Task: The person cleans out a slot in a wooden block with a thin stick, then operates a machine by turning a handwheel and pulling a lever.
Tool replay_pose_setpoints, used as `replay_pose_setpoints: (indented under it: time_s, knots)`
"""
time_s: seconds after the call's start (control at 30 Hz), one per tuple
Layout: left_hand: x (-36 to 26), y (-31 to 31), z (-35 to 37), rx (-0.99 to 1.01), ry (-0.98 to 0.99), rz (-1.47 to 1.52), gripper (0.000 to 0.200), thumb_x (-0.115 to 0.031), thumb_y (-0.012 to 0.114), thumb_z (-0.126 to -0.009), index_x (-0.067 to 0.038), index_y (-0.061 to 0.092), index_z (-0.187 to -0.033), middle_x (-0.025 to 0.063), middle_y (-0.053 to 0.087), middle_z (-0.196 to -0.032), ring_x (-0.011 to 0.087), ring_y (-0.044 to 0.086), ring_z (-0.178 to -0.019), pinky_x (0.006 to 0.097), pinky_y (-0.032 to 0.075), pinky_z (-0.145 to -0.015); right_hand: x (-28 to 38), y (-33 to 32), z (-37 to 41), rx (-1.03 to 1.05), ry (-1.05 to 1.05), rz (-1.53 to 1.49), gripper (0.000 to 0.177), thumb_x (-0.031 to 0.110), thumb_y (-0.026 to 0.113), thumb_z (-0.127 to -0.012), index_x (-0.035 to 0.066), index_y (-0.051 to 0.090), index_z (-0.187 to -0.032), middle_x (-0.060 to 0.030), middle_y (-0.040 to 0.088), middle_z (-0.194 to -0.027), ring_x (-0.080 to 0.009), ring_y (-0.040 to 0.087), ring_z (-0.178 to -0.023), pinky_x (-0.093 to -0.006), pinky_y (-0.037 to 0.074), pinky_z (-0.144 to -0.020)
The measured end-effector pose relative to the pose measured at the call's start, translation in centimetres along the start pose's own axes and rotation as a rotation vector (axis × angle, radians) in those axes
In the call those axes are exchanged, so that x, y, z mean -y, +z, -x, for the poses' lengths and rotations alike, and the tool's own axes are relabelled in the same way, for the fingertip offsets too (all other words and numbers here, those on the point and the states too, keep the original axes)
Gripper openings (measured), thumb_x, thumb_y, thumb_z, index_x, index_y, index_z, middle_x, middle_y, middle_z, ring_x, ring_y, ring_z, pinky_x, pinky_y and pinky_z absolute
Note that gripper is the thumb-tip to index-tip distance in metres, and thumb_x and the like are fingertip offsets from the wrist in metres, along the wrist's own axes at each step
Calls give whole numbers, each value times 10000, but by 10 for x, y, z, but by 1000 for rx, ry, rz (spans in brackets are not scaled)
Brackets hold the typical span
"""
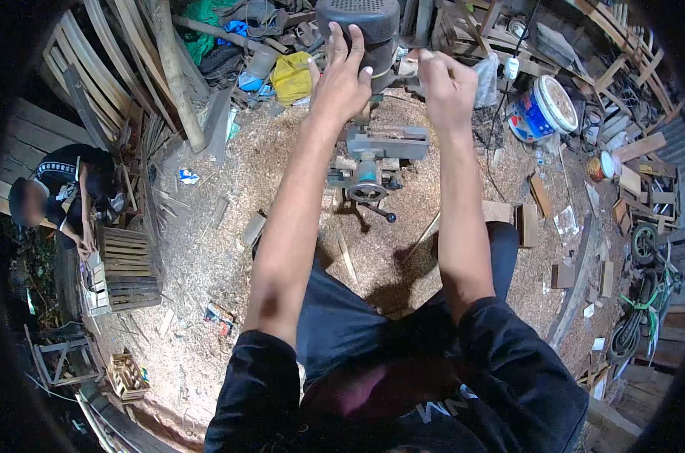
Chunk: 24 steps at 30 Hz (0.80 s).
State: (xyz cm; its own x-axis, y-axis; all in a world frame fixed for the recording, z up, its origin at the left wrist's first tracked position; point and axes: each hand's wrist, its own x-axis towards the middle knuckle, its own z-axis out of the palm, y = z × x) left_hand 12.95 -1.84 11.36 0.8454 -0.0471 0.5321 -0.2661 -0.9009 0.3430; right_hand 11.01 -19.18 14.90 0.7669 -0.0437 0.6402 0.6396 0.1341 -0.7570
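Note:
My left hand [342, 79] lies with spread fingers against the front of a dark, rounded machine housing [361, 16] with a perforated top. To the right of the housing, my right hand [450, 87] is raised with its fingers curled closed; whatever it holds, if anything, is too small to make out. Below both hands stands a metal machine table [388, 143] with a slotted top. A round handwheel [367, 192] and a crank with a black knob [391, 217] are mounted at its front.
Wood shavings [282, 174] cover the floor. A white-and-blue bucket [543, 109] stands at right. Another person [74, 181] sits at far left by a slatted crate [127, 260]. Planks [172, 75] lean at upper left; a bicycle wheel [644, 243] is far right.

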Motion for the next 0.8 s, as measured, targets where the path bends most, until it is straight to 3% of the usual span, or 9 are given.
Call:
replay_pose_setpoints:
  time_s: [0.17, 0.27, 0.3, 0.43, 0.53, 0.6, 0.67, 0.73, 0.8]
  knots:
    - [0, 1, 7, 25, -14, 2, 894, -341, 570, -919, -259, -62, -1547, 194, -70, -1602, 352, 92, -1482, 683, 107, -1106, -11, -7, 46, -32, -24, -59, 381, 93, 489, -933, -7, 471, -565, 41, 393, -544, -46, 341, -538, -269, 249, -488]
    - [-3, -8, 1, 79, -41, 21, 923, -364, 591, -907, -260, -67, -1547, 188, -70, -1604, 362, 97, -1480, 681, 113, -1107, -9, -12, 31, 97, 49, -102, 483, 199, 452, -983, 19, 443, -535, 5, 439, -550, -68, 365, -505, -265, 264, -489]
    - [-4, -8, -3, 100, -58, 23, 933, -383, 598, -902, -262, -65, -1547, 183, -71, -1605, 365, 124, -1476, 677, 121, -1109, -1, -15, 22, 155, 162, 4, 634, 424, 389, -1024, 53, 413, -510, -14, 446, -545, -116, 375, -479, -285, 280, -485]
    - [-6, -11, 5, 80, -45, 13, 891, -369, 589, -911, -252, -19, -1552, 179, -50, -1607, 379, 163, -1464, 662, 135, -1113, 43, -7, -13, 209, 817, -10, 732, 665, 247, -979, 98, 359, -529, -17, 341, -524, -180, 365, -528, -309, 320, -578]
    - [5, -14, 13, 31, -16, 123, 809, -333, 589, -909, -209, 113, -1550, 197, 99, -1585, 396, 245, -1429, 604, 210, -1122, 29, 3, -35, 320, 796, 331, 577, 505, 442, -991, 35, 557, -677, -53, 468, -607, -187, 502, -645, -323, 406, -650]
    - [30, 10, 29, -81, 25, 359, 746, -281, 591, -900, -163, 219, -1536, 218, 285, -1539, 385, 359, -1382, 608, 277, -1093, 10, -7, -28, 497, 515, 754, 414, 390, 534, -965, -12, 632, -946, -79, 554, -665, -194, 584, -735, -305, 453, -719]
    - [42, 23, 65, 107, -336, 534, 594, -269, 586, -900, -108, 412, -1445, 268, 583, -1253, 409, 566, -1176, 511, 445, -984, 11, -3, -27, 529, 645, 1054, 366, 274, 563, -922, -30, 574, -1126, -121, 615, -723, -209, 606, -648, -298, 480, -600]
    - [85, 80, 109, 411, -295, 346, 484, -281, 575, -911, -65, 514, -1340, 269, 671, -1010, 422, 654, -965, 455, 516, -864, 43, 20, -41, 501, 1256, 798, 316, 218, 570, -898, -32, 560, -1092, -132, 621, -728, -211, 590, -569, -300, 474, -512]
    - [85, 108, 152, 560, -340, 224, 424, -295, 546, -932, -21, 545, -1255, 282, 651, -1068, 432, 631, -996, 482, 497, -880, 25, 16, -51, 691, 1328, 865, 199, 200, 588, -871, 3, 563, -884, -89, 565, -687, -187, 549, -497, -331, 414, -401]
